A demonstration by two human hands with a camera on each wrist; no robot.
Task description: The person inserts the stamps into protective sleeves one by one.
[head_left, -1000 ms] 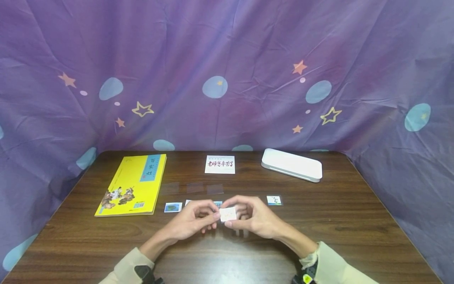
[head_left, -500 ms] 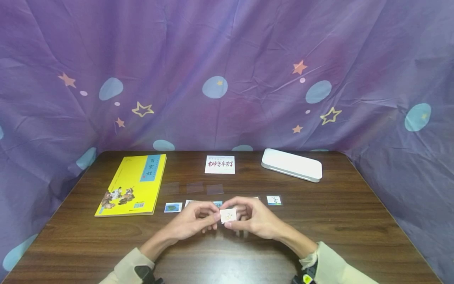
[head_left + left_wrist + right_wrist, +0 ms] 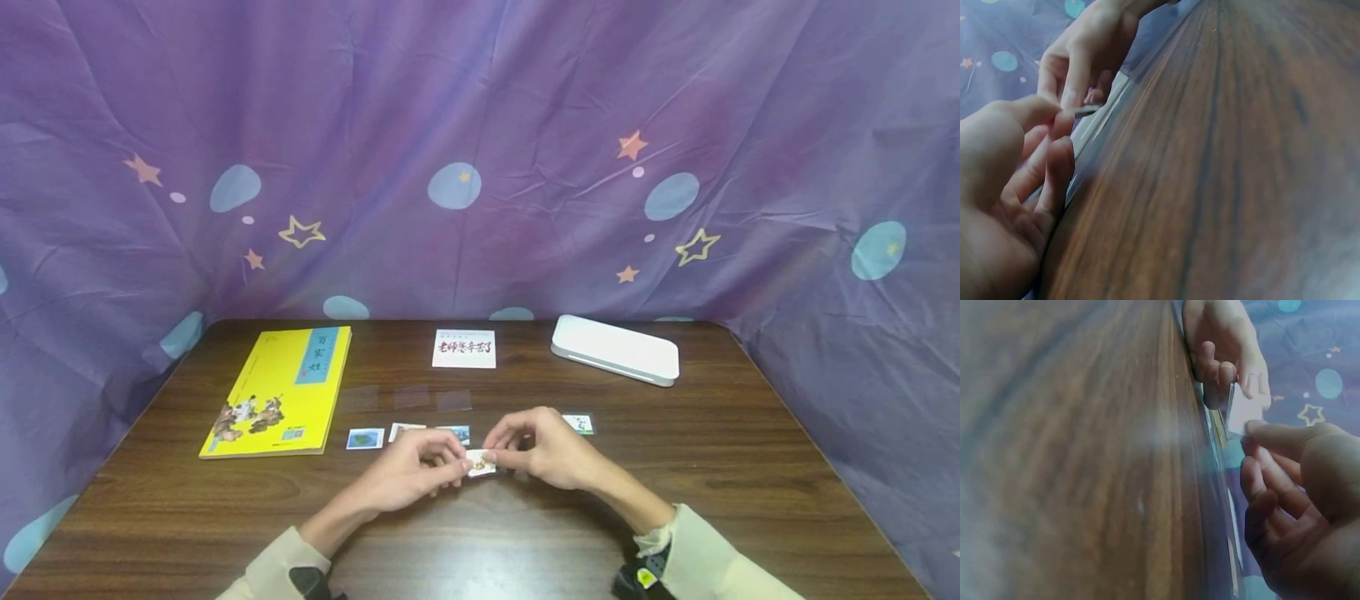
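In the head view, a small stamp-like picture card (image 3: 481, 463), white with a brownish-yellow print, is held between both hands. My left hand (image 3: 412, 471) pinches its left edge between thumb and index finger. At the upper right corner my right hand (image 3: 547, 450) pinches it, thumb toward me. The right wrist view shows the card (image 3: 1242, 414) as a pale square with a clear edge strip, spanning both sets of fingertips. From the left wrist it appears nearly edge-on, a thin light sliver (image 3: 1085, 110). Just behind the hands lie similar cards, one blue-green (image 3: 454, 434), partly covered.
More small picture cards lie left (image 3: 365, 438) and right (image 3: 578, 424) of the hands. Several faint clear sleeves (image 3: 454, 401) form a row behind. Farther back are a yellow book (image 3: 281, 392), a white card with red writing (image 3: 464, 349) and a white case (image 3: 615, 350).
My right hand has shifted slightly up, its thumb moving from the card's lower right to its upper right corner. The card now sits a little lower and tilts flatter.
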